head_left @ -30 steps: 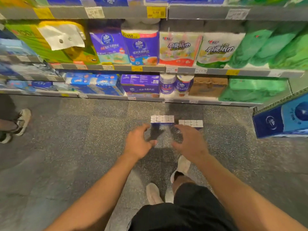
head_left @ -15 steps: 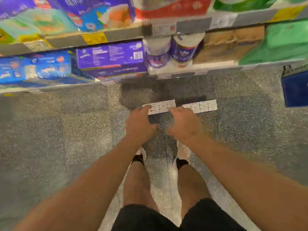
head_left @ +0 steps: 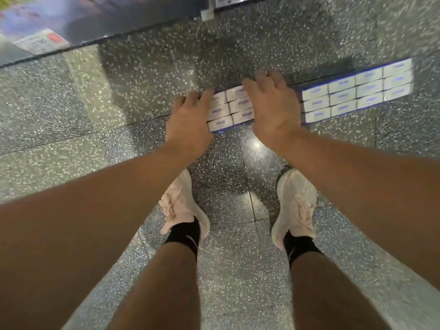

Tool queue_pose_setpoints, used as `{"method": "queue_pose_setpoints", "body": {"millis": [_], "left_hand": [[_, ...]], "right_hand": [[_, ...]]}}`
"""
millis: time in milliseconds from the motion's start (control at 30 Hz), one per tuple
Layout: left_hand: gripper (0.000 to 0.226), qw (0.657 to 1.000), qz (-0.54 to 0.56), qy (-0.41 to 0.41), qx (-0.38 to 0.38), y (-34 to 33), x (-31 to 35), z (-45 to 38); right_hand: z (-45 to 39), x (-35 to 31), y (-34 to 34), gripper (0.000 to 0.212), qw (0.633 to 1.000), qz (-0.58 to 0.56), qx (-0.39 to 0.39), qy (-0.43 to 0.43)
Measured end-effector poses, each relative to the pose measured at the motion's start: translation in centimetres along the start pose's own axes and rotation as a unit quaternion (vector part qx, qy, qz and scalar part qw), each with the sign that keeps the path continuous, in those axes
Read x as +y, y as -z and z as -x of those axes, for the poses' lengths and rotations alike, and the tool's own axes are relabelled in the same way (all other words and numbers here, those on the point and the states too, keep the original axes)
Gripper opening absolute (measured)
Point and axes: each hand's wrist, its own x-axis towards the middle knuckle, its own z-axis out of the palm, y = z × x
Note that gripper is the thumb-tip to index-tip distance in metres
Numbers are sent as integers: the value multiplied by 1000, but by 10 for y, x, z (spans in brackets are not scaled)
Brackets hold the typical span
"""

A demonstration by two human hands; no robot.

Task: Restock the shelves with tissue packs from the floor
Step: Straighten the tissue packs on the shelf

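Both hands reach down to the near tissue pack [head_left: 228,108] on the speckled floor [head_left: 119,103]: left hand [head_left: 188,120] at its left end, right hand [head_left: 273,103] spread over its right end. A second pack [head_left: 357,91] lies just beside, rightward.

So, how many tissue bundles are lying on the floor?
2: the near bundle between the left hand and right hand, the far bundle to its right. None seems hidden.

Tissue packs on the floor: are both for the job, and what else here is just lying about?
For the job:
- near tissue pack, flanked by the left hand and right hand
- far tissue pack, untouched
- bottom shelf edge

Just there:
- white shoes
- speckled floor
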Motion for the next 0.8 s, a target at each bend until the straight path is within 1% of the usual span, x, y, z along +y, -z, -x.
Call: {"method": "queue_pose_setpoints", "body": {"millis": [100,200,267,333,400,500,600,733,800], "left_hand": [[84,1000,21,-2,14,10,0,5],[84,999,45,5,-10,48,9,29],[87,998,58,6,-32,91,19,54],[90,995,84,31,-49,141,30,83],[90,994,89,46,-51,194,43,115],[85,994,92,48,-41,278,73,164],[78,989,132,53,-24,359,98,215],[66,965,258,41,-3,448,122,289],[67,965,260,30,6,481,137,331]], "right_hand": [[2,0,4,86,999,-32,14,10],[28,2,36,91,997,-72,-1,30],[57,3,72,94,997,-71,-5,41],[88,3,114,94,995,-62,-19,71],[115,6,164,94,991,-69,-33,107],[152,14,248,88,985,-68,-50,154],[198,17,337,84,981,-71,-12,179],[272,7,438,91,974,-54,71,208],[317,0,478,96,973,-37,105,205]]}}
